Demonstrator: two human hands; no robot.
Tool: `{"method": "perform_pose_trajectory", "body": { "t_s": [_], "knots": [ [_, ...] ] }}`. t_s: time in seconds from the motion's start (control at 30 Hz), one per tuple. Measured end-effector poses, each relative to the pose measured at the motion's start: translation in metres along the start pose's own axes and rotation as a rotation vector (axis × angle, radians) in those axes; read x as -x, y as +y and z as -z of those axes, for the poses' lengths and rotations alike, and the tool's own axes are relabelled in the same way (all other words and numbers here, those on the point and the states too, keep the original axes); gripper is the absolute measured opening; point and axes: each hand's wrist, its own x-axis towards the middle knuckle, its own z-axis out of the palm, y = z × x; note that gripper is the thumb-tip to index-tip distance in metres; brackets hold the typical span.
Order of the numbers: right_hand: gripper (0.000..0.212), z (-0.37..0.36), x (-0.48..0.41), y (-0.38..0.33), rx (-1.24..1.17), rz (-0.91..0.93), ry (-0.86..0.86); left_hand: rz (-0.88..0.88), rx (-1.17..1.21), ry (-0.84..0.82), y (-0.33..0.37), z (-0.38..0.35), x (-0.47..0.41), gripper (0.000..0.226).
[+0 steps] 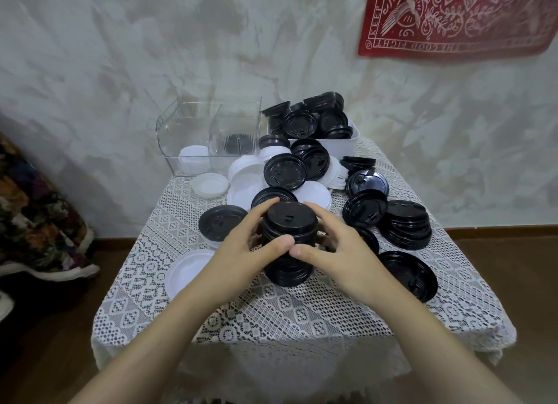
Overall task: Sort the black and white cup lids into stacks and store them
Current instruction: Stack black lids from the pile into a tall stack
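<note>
Both hands are closest, so starting there: left hand (241, 252) and right hand (341, 252) are wrapped round a tall stack of black plastic cup lids (288, 222). The fingers (265, 205) curl round its far side and the thumbs meet in front, so it's clamped from both sides. The stack looks to be resting on the lace-covered tabletop (302, 313).

Just past the fingers is a mixed heap of loose black and white lids (271, 180). Right of the fingers there's a shorter black stack (407, 225), and left of them a single white lid (187, 270).

Further beyond the fingers, a clear two-compartment plastic box (208, 116) holds a few white lids (193, 159) on one side and some black on the other. Next to it, a white tub (338, 143) is heaped with jumbled black lids.

My guess is it's nowhere near half done: little is stored, and this stack hasn't gone in yet.
</note>
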Motion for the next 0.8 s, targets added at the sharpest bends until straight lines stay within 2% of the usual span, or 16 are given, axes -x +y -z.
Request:
{"method": "perform_pose_trajectory", "body": {
  "t_s": [0.1, 0.17, 0.23, 0.3, 0.4, 0.47, 0.53, 0.67, 0.8],
  "knots": [
    [0.057, 0.001, 0.000, -0.002, 0.009, -0.024, -0.017, 0.008, -0.008, 0.017, 0.001, -0.002, -0.003, 0.070],
    [0.058, 0.009, -0.004, -0.012, 0.085, -0.064, -0.103, 0.004, -0.020, 0.033, 0.000, -0.004, -0.006, 0.067],
    [0.052, 0.023, -0.013, -0.024, 0.160, -0.089, -0.197, -0.002, -0.029, 0.046, -0.001, -0.004, -0.008, 0.068],
    [0.046, 0.040, -0.029, -0.034, 0.170, -0.137, -0.208, -0.006, -0.031, 0.050, -0.001, -0.005, -0.011, 0.070],
    [0.031, 0.069, -0.079, -0.026, 0.259, -0.184, 0.002, -0.005, -0.048, 0.036, -0.002, -0.006, -0.014, 0.069],
    [0.032, 0.089, -0.122, -0.013, 0.494, -0.113, 0.220, -0.001, -0.049, 0.033, -0.001, -0.007, -0.016, 0.066],
    [0.038, 0.106, -0.165, -0.001, 0.776, -0.055, 0.333, 0.010, -0.030, 0.026, -0.001, -0.008, -0.018, 0.064],
    [0.061, 0.127, -0.230, 0.016, 1.088, -0.089, 0.313, 0.013, 0.009, -0.012, -0.003, -0.005, -0.023, 0.070],
    [0.050, 0.130, -0.262, 0.032, 1.205, -0.157, 0.272, 0.013, 0.046, -0.036, -0.006, -0.003, -0.028, 0.075]
  ]
}}
